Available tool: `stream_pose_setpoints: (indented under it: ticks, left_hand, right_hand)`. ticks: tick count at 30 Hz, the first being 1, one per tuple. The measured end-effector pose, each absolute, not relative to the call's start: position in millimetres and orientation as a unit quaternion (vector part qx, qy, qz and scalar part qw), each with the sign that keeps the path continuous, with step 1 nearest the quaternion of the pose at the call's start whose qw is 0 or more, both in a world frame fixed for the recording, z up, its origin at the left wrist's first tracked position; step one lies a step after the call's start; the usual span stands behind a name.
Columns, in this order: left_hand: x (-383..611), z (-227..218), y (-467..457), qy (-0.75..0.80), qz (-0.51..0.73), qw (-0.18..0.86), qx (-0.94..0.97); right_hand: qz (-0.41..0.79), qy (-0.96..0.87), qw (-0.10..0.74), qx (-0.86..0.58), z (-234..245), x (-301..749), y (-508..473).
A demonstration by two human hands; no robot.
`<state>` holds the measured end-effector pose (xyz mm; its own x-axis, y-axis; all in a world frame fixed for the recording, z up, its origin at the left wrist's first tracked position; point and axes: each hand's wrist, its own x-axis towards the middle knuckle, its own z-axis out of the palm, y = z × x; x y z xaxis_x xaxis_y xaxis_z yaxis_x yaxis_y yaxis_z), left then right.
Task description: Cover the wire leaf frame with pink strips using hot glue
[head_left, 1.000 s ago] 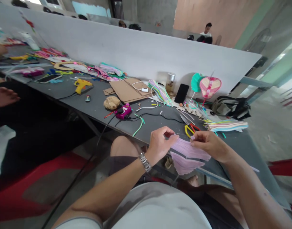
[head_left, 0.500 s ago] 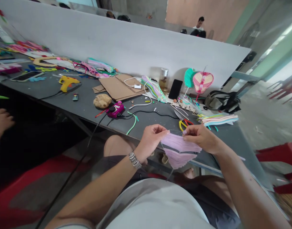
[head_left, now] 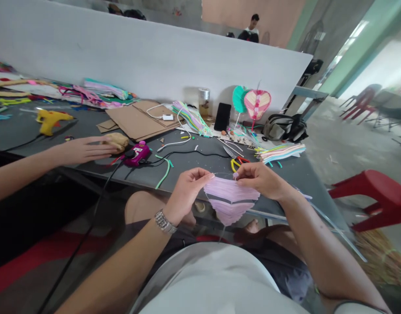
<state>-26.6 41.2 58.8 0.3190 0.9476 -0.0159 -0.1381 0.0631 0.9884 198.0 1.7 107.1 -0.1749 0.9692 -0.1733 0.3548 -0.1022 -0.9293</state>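
Note:
Over the table's front edge hangs a lilac heart-shaped fan (head_left: pixel 231 192) built of fuzzy strips on a thin wire frame, with a dark gap across its middle. My left hand (head_left: pixel 190 187) pinches the frame at its upper left corner between thumb and fingertips. On the upper right, my right hand (head_left: pixel 257 179) is closed on a small lilac strip end by the wire. The wire's top curve shows bare between the two hands. Just behind my right hand lie scissors (head_left: pixel 234 165) with yellow and red handles.
A co-worker's hand (head_left: pixel 92 150) touches a brown lump (head_left: pixel 117 141) at left. Nearby are a purple box (head_left: pixel 137 154) with black cords, a yellow glue gun (head_left: pixel 51 121), cardboard (head_left: pixel 141 120) and strip bundles (head_left: pixel 282 152). Two finished fans (head_left: pixel 257 104) stand by the white partition (head_left: pixel 154 56).
The view has swung right, so the table things appear further left. A co-worker's hand has reached in to the brown lump. Both my hands keep their pinch on the fan.

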Motion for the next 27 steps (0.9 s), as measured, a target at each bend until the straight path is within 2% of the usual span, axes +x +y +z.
stream_pose_setpoints:
  ticks: [7,17,22,27]
  left_hand:
    - [-25.1,55.8,39.5,0.379,0.450,0.617,0.524]
    - [-19.7,54.2,39.9,0.407,0.490,0.487,0.598]
    - [-22.7,50.9,37.8,0.384,0.481,0.554,0.561]
    - [-27.1,48.0,36.5,0.382,0.473,0.578,0.544]
  right_hand:
    - [0.484,-0.588,0.328,-0.559,104.6,197.9,3.5]
    - [0.481,-0.593,0.332,-0.554,100.5,197.5,2.3]
    - [0.466,-0.597,0.339,-0.558,99.9,200.5,3.1]
    - [0.464,-0.597,0.343,-0.558,100.2,199.8,2.7]
